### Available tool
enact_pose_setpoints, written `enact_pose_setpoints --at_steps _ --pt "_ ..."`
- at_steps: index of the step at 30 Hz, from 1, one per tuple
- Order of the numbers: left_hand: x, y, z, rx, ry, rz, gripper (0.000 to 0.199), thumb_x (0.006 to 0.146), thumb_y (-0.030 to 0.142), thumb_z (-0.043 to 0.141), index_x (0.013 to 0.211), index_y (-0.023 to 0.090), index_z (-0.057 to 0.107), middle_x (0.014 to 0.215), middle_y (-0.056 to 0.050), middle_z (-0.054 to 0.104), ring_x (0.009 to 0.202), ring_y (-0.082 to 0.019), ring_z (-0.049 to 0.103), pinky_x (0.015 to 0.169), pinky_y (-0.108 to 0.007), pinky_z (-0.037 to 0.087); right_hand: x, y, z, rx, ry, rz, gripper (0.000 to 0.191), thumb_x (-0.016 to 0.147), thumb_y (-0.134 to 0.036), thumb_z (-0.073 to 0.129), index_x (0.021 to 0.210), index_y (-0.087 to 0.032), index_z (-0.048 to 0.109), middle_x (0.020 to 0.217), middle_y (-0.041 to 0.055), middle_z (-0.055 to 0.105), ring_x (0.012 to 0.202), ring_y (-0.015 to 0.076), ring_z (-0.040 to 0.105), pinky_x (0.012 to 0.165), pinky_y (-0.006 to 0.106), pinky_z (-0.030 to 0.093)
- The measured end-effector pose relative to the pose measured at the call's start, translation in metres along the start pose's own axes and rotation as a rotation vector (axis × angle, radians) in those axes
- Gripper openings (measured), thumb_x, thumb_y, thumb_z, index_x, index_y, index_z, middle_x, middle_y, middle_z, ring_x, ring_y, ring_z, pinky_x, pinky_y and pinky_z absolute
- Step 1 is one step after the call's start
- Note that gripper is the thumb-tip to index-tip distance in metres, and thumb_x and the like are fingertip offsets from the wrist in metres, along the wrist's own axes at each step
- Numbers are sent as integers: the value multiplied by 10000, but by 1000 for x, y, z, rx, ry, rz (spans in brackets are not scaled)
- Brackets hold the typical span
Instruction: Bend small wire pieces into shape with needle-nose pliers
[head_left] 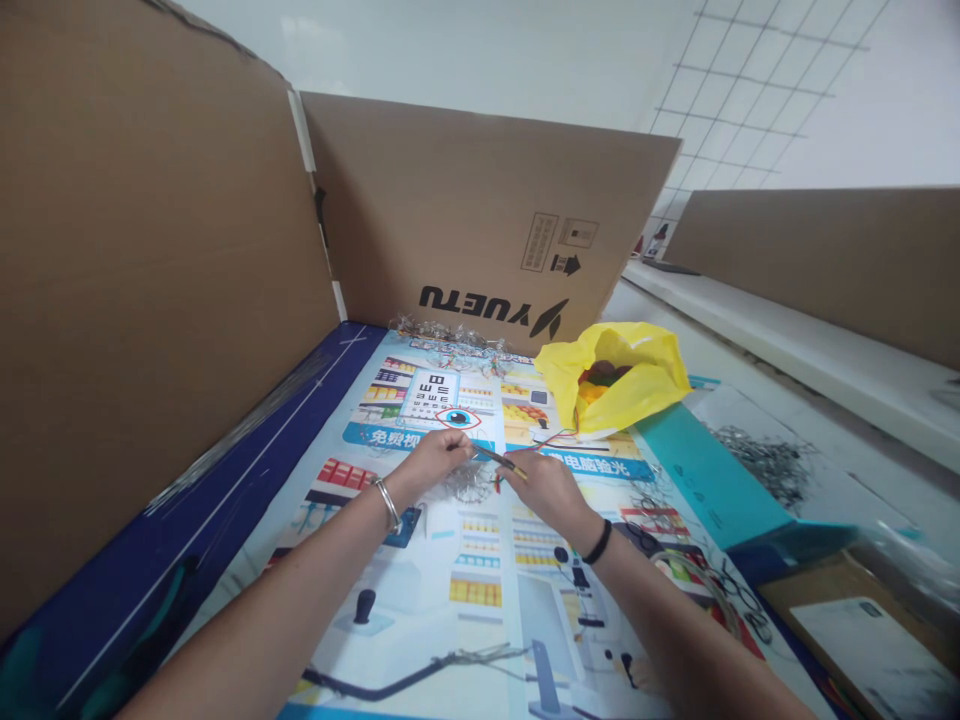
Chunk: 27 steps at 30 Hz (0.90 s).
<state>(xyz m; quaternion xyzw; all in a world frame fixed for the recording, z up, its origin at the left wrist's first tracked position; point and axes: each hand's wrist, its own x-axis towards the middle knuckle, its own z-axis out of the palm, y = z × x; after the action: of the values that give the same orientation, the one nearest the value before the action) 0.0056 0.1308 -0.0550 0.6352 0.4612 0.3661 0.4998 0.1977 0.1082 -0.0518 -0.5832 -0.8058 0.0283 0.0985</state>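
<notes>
My right hand [551, 490] is closed around a slim dark tool with a gold-coloured band [501, 460]; its exact kind is unclear. The tool's tip points left toward my left hand [435, 462]. The fingers of that hand are pinched together at the tip, and whatever sits between them is too small to make out. Under both hands lies a tangle of fine silvery wire [466, 484] on a printed poster sheet [420, 590]. Thin red wire [551, 440] runs from beside my right fingers toward a yellow plastic bag [645, 365].
Tall cardboard panels [450, 200] wall off the back and left. More wire scraps [457, 335] lie along the back. A dark cable with frayed wire ends [405, 685] is in front. On the right are a teal box flap [712, 480], a wire pile [761, 465] and a cardboard box [862, 610].
</notes>
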Motion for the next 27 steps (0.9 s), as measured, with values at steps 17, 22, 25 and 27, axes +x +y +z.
enact_pose_setpoints --at_steps 17,22,25,27 --pt "2 -6 -1 -138 -2 -44 240 667 352 577 614 154 452 514 57 377 459 -57 336 471 -203 244 0 8 4 -55 181 -89 215 846 -386 453 899 -227 589 830 21 591 811 146 532 680 222 344" --pt "3 -7 -1 -103 35 -32 203 674 330 566 636 152 475 527 53 399 469 -61 344 476 -207 250 0 14 9 -130 298 -176 227 848 -371 460 917 -202 595 815 40 587 804 159 511 703 244 338" --pt "2 -5 -1 -67 46 -28 187 688 320 548 642 153 479 521 55 397 472 -63 341 476 -206 250 -1 14 8 -174 349 -224 228 855 -356 452 913 -189 596 802 51 580 800 169 493 714 258 330" --pt "1 -3 0 -59 55 -14 182 690 312 544 634 153 476 517 58 391 471 -61 331 477 -203 253 -1 14 7 -202 374 -241 221 854 -346 456 911 -185 596 792 55 572 795 174 483 717 268 324"
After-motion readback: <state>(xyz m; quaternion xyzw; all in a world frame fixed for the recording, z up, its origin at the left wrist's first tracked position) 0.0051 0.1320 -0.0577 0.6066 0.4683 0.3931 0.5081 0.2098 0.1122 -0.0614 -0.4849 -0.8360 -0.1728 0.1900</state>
